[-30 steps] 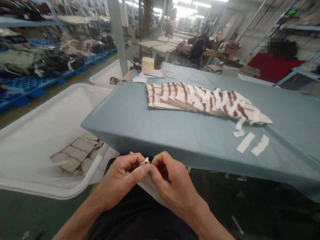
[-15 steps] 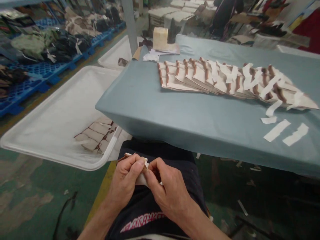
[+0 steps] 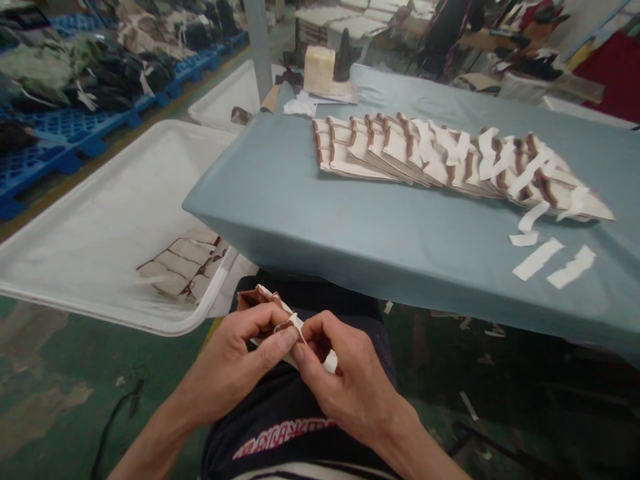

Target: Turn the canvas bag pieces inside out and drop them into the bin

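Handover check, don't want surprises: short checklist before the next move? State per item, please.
1. Left hand gripping the cloth piece: ok, thumb and fingers pinch it.
2. Right hand at the same spot: ok, its fingertips meet the left's at the piece's edge.
3. White bit between the fingertips fully loose: cannot tell, fingers cover part of it.
4. Row of pieces resting on the table: ok, overlapping.
5. Row free of loose strips: not ok, several lie across its right part, more beside it.
6. Floor free of scraps: not ok, white ones lie about.
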`<state>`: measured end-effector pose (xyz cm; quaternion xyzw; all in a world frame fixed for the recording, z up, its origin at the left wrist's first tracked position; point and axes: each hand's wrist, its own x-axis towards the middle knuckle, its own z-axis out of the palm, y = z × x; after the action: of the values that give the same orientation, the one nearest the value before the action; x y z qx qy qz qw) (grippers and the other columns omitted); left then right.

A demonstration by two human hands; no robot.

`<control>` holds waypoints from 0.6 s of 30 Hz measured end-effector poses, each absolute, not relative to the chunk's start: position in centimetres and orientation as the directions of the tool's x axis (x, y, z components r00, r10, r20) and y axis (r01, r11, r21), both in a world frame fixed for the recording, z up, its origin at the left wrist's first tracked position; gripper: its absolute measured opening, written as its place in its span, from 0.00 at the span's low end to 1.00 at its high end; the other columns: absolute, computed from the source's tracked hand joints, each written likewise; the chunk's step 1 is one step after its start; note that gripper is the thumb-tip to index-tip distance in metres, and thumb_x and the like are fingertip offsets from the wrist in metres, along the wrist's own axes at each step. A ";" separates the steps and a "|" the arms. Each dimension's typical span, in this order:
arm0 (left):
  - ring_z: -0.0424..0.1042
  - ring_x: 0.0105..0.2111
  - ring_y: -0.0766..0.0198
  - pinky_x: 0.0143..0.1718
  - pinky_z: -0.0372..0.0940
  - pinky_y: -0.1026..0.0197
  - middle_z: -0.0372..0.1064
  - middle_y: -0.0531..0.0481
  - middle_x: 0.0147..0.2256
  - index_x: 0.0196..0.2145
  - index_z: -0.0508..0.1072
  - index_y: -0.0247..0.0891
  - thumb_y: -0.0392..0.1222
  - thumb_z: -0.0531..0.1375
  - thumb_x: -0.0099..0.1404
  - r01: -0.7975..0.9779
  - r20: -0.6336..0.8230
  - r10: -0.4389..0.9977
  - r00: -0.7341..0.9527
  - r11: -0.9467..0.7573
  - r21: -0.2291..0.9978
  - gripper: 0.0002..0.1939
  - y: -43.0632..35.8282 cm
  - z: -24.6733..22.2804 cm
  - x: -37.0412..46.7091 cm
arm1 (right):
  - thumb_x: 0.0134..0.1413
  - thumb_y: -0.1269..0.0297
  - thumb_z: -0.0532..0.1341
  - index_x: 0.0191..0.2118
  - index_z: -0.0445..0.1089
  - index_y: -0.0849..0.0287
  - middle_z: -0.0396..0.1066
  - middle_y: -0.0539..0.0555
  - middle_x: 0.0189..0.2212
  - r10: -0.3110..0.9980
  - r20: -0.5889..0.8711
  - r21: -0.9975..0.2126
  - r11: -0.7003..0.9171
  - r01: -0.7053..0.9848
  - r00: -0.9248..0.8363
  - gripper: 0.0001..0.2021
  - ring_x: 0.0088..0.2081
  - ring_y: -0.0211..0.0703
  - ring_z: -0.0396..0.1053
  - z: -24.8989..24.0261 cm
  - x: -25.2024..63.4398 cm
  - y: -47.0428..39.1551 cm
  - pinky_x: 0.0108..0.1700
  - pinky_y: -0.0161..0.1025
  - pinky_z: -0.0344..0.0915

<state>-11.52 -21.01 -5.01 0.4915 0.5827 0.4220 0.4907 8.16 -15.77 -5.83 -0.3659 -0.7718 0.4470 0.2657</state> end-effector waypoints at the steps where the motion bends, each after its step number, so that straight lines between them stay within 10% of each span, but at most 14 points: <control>1: 0.74 0.32 0.58 0.33 0.69 0.62 0.77 0.49 0.30 0.30 0.80 0.40 0.50 0.65 0.73 0.151 -0.159 0.987 -0.016 0.160 0.976 0.16 -20.8 -4.8 -11.6 | 0.71 0.64 0.63 0.38 0.72 0.55 0.77 0.47 0.28 0.791 0.067 -0.892 0.321 0.319 -0.609 0.07 0.26 0.37 0.71 -5.6 8.4 -15.8 0.31 0.33 0.64; 5: 0.74 0.31 0.59 0.31 0.68 0.63 0.79 0.49 0.29 0.29 0.84 0.41 0.46 0.66 0.72 0.172 -0.112 0.994 -0.007 0.112 0.979 0.14 -20.1 -3.9 -12.0 | 0.68 0.62 0.67 0.42 0.75 0.55 0.81 0.51 0.35 0.767 0.140 -0.879 0.387 0.278 -0.626 0.04 0.34 0.41 0.77 -4.5 9.3 -14.4 0.39 0.36 0.72; 10: 0.75 0.28 0.59 0.29 0.69 0.64 0.79 0.51 0.27 0.30 0.87 0.43 0.46 0.67 0.69 0.226 -0.067 0.998 0.010 0.063 0.972 0.12 -19.9 -2.3 -12.4 | 0.67 0.52 0.72 0.61 0.73 0.57 0.83 0.61 0.56 0.557 0.432 -0.769 0.638 0.033 -0.709 0.24 0.57 0.51 0.81 -3.3 8.6 -10.3 0.61 0.46 0.75; 18: 0.72 0.21 0.66 0.23 0.62 0.69 0.76 0.56 0.21 0.27 0.85 0.42 0.41 0.63 0.65 0.399 0.008 0.999 0.040 -0.024 0.917 0.12 -20.5 0.9 -12.3 | 0.61 0.44 0.78 0.31 0.72 0.56 0.70 0.42 0.25 0.318 0.318 -0.679 0.734 0.019 -0.893 0.23 0.28 0.34 0.65 -1.5 6.9 -7.9 0.34 0.36 0.57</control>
<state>-12.26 -20.55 0.86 0.6047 0.5779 0.3822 0.3928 6.92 -7.86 -1.47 -0.0929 -0.9068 0.3527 0.2115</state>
